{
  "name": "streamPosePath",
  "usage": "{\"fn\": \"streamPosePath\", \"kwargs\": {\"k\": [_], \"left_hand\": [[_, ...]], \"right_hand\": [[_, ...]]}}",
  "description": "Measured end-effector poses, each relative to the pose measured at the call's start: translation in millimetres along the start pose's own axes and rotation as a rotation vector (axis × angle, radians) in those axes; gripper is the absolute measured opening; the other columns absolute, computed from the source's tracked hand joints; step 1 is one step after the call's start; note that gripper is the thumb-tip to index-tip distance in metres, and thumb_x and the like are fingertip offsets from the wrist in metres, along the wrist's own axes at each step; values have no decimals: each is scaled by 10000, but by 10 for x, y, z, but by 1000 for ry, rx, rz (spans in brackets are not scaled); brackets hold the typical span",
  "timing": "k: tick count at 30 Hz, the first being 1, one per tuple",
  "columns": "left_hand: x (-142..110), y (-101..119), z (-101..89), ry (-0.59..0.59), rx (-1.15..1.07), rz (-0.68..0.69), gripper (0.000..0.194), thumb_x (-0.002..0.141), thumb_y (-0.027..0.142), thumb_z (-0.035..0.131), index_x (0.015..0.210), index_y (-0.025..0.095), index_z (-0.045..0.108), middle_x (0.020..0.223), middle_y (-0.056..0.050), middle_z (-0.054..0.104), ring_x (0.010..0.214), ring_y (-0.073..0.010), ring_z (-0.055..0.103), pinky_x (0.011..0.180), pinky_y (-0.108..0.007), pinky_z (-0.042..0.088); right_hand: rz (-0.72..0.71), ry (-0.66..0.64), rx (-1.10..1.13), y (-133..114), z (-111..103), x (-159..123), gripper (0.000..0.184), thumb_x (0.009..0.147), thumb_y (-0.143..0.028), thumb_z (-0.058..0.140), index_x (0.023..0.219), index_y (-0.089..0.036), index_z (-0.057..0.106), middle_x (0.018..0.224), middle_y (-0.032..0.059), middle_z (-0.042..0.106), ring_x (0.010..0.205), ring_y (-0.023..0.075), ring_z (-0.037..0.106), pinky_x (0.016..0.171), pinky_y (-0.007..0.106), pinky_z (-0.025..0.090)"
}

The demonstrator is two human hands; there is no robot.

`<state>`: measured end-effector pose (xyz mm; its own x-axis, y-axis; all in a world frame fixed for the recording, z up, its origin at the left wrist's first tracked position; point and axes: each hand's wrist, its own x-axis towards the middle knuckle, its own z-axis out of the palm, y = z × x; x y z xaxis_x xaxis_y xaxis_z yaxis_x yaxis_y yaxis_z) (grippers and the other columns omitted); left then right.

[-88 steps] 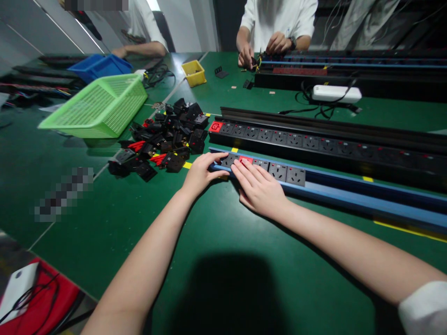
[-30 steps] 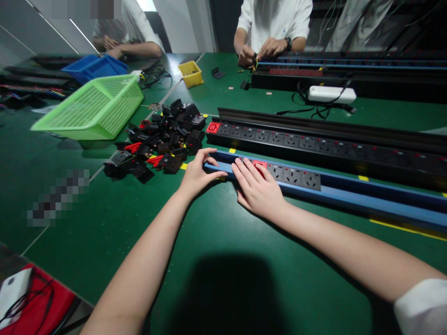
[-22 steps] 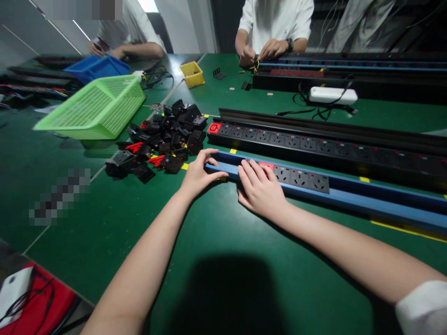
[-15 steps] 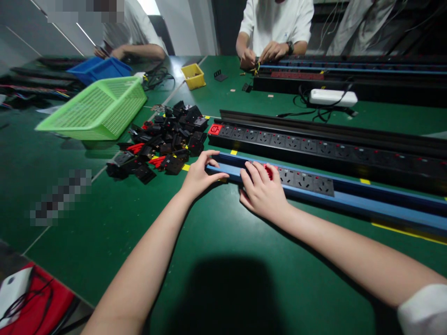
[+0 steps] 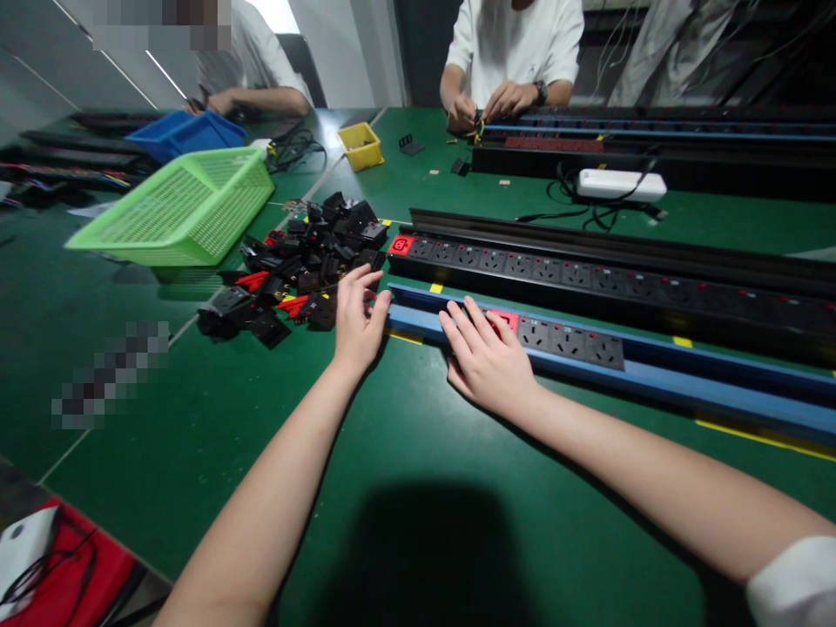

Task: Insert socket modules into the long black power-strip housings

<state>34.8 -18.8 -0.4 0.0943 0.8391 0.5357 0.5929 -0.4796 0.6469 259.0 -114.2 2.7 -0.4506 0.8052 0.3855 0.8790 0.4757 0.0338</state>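
Note:
A long blue channel [image 5: 659, 379] lies across the table, holding a red socket module [image 5: 508, 323] and several black socket modules [image 5: 567, 340] in a row. My right hand [image 5: 489, 355] rests over the channel and partly covers the red module, fingers stretched out, palm down. At the channel's left end is my left hand [image 5: 359, 320], fingers curved and apart, with nothing visible between them. Its fingertips are beside a pile of loose black and red socket modules [image 5: 320, 248]; whether they touch a piece I cannot tell.
Behind the channel lies a black power strip [image 5: 522, 274] with a red end socket. Beyond the pile stand a green basket [image 5: 215, 222], a blue bin [image 5: 189, 131] and a yellow box [image 5: 361, 146]. A white power strip [image 5: 620, 185] with cables lies farther back. Two people work opposite.
My left hand has moved left from over the channel's end toward the pile. My right hand has stayed nearly in place, its fingers flatter, and more of the red module shows.

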Motion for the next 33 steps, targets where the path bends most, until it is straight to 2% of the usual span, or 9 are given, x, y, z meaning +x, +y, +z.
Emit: {"fn": "streamPosePath", "kwargs": {"k": [2,5,9,13,15,17,21,29,33], "left_hand": [[-2,-21,7,90,50,-13,487,991,532,462,1324,197,583,1523,-166,445,1321,-260,535,1024,-399,517],[-9,-82,26,109,41,-64,564,993,577,419,1405,209,537,1606,-170,358,1324,-261,549,1037,-403,523],[-12,-146,45,61,-20,-142,616,980,616,412,1472,254,495,1666,-171,259,1043,-214,711,976,-383,561],[-11,-140,53,27,-45,-234,644,981,624,400,1511,263,460,1675,-193,199,764,-158,733,867,-385,600],[-8,-141,58,15,-61,-247,655,976,631,404,1509,257,469,1680,-185,183,841,-193,746,868,-392,605],[-4,-157,64,9,-94,-236,659,963,640,429,1492,253,494,1686,-161,181,1063,-265,721,940,-411,589],[1,-205,74,6,-148,-187,652,933,642,497,1457,257,537,1687,-119,220,1428,-330,473,1149,-476,450],[-17,-233,72,-19,-109,-237,672,925,647,510,1475,260,514,1668,-152,264,1493,-362,370,1222,-552,308],[-12,-242,73,-43,-99,-205,649,950,623,481,1490,263,493,1661,-135,292,1532,-336,297,1242,-541,270]], "right_hand": [[1,0,1,4,3,-1,672,940,-305,517,1549,-55,377,1611,172,377,1499,367,318,1163,490,274],[3,-7,-5,8,7,-1,678,941,-311,517,1552,-57,372,1617,162,370,1501,366,314,1169,484,268],[5,-10,-8,8,11,0,675,946,-314,508,1555,-59,367,1620,157,363,1504,361,310,1172,483,262],[4,-14,-13,7,12,-2,662,958,-315,486,1556,-60,363,1625,152,356,1506,361,308,1169,486,261],[4,-14,-14,7,11,-3,659,960,-316,484,1556,-61,364,1625,152,356,1505,362,309,1167,484,262],[4,-11,-14,8,10,-2,661,958,-318,489,1555,-62,366,1624,153,358,1504,363,311,1166,483,262],[2,-8,-14,8,9,1,660,959,-318,489,1553,-59,368,1623,156,359,1504,362,311,1163,481,262],[1,-4,-16,7,7,3,650,959,-313,492,1547,-61,380,1617,160,369,1500,364,319,1163,482,262],[-1,-8,-24,5,1,5,637,968,-312,476,1545,-60,382,1618,154,370,1498,363,324,1155,484,270]]}}
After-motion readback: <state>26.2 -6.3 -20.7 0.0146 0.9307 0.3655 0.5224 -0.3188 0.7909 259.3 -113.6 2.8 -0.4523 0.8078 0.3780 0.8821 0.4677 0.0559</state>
